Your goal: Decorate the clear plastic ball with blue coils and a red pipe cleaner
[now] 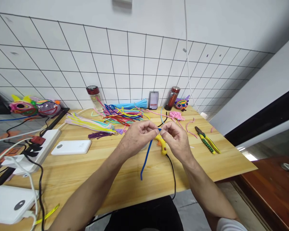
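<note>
Between my two hands, above the wooden table, is a blue pipe cleaner; its long end hangs down below my left fingers. My left hand is closed, pinching it between thumb and fingertips. Closed in a pinch as well, my right hand meets the left at the same short blue piece. Behind and under the hands lies a yellow hot glue gun, partly hidden by them, its black cord running off the front edge.
Bundles of coloured pipe cleaners lie at the back, near a glass bottle, a phone and a red flask. Pliers rest at right. A white power bank and power strip with cables occupy the left.
</note>
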Motion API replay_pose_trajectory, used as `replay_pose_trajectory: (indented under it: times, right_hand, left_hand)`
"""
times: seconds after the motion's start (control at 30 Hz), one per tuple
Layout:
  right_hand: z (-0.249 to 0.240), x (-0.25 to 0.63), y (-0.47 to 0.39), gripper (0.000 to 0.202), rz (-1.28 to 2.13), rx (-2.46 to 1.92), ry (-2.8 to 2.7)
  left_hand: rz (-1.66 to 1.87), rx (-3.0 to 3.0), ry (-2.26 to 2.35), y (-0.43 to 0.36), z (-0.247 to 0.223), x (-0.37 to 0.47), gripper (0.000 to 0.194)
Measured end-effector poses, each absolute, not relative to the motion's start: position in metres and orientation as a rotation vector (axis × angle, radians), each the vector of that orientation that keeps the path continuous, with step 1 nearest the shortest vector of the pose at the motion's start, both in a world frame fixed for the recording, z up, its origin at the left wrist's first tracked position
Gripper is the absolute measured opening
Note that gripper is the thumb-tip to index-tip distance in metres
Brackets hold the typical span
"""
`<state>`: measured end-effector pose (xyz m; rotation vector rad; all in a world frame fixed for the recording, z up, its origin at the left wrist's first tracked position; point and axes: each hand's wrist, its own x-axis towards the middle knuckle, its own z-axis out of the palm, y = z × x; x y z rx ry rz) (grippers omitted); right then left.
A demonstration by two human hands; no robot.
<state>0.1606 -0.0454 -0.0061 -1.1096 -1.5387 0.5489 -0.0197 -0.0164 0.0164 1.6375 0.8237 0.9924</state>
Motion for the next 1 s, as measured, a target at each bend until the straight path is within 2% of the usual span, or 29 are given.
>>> replay_pose_trajectory:
  times: [0.13, 0.3, 0.63, 0.87, 1.0]
  right_hand:
    - [0.019, 0.176, -0.049, 0.004, 0.358, -1.159, -1.817]
    - [0.051, 0.188, -0.051, 0.013, 0.149, -1.174, -2.177]
    - [0.054, 0.175, -0.043, 0.01, 0.008, -1.282, -2.421]
    - [0.044, 0.166, -0.019, 0.007, 0.166, -1.157, -2.274]
    - [0.036, 0.158, -0.002, 0.013, 0.304, -1.023, -2.143]
  left_hand:
    - [0.955, 1.775, 0.873, -0.02, 0.021, -0.025, 0.016]
    - [0.89, 1.992, 0.972, -0.026, 0.028, -0.026, 0.013]
    - [0.912, 2.226, 1.075, -0.025, 0.028, -0.026, 0.013]
    - [0.955, 2.129, 1.16, -0.019, 0.034, -0.037, 0.013]
    - [1.03, 1.975, 1.145, -0.011, 0.035, -0.042, 0.015]
